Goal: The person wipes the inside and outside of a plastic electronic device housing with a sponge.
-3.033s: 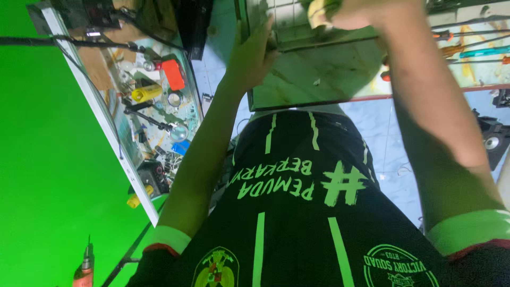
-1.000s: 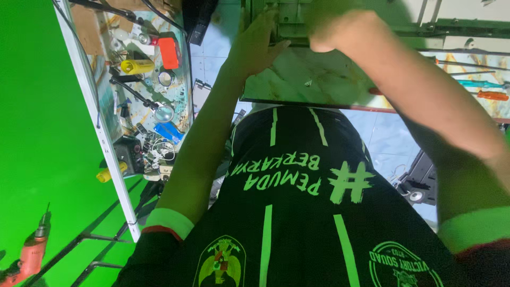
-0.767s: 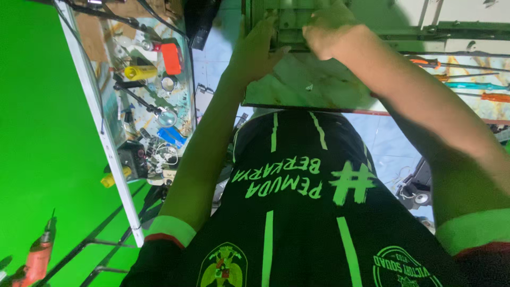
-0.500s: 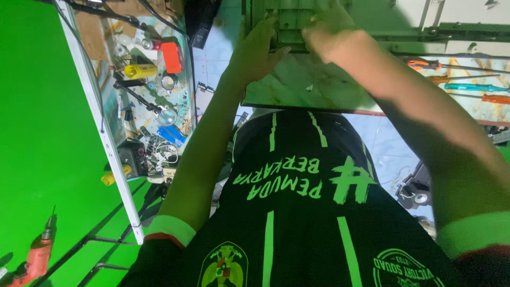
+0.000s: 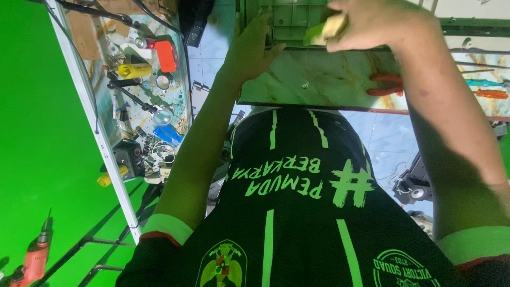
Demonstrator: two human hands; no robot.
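- A green wall [image 5: 37, 106] fills the left side of the view, the largest thing in sight.
- The person's black shirt [image 5: 297, 212] with green stripes and lettering takes up the lower middle.
- A marbled, stained surface [image 5: 319, 79] lies ahead of the body, its near edge just above the shirt.
- A glass-topped side table [image 5: 101, 133] with a white frame runs along the left, crowded with small tools.
- A grey-green casing [image 5: 289, 21] sits at the far edge of the surface, between the 2 hands.
- The left hand [image 5: 252, 48] lies flat with fingers spread apart, resting on the surface and touching the casing's left side.
- The right hand [image 5: 382, 24] is closed around a pale yellow block [image 5: 326, 29], held just over the casing; the block is blurred.
- Red-handled pliers [image 5: 385, 85] lie on the surface under the right forearm.
- An orange power drill [image 5: 34, 255] stands at the lower left.
- An orange screwdriver [image 5: 491, 94] lies at the right edge.
- A red box [image 5: 166, 56] and a yellow cylinder [image 5: 134, 70] sit near each other on the side table.
- A blue scrap [image 5: 169, 134] lies lower on that table.
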